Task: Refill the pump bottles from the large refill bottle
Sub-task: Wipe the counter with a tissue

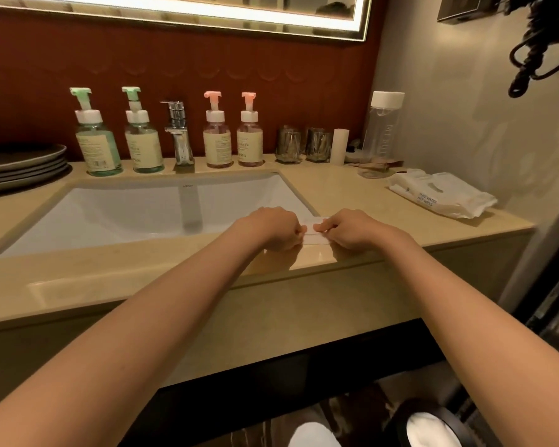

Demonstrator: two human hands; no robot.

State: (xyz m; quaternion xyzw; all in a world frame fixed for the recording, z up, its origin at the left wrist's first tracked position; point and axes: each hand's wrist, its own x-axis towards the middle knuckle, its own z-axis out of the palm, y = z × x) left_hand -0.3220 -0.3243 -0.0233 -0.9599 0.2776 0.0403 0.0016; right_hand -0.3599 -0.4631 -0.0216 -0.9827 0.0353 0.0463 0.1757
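Two green pump bottles (98,146) (142,141) stand left of the faucet, and two pink pump bottles (217,141) (249,140) stand right of it. A tall clear refill bottle (380,130) with a white cap stands at the back right. My left hand (271,229) and my right hand (349,229) both pinch a folded white wipe (313,232) that lies on the counter at the sink's front right corner. All pump heads are on their bottles.
White sink basin (142,208) with chrome faucet (178,133). Stacked grey plates (23,166) at far left. Two glasses (289,145), a white roll (340,146) and a wet-wipes pack (442,196) on the right. A black cord hangs on the right wall.
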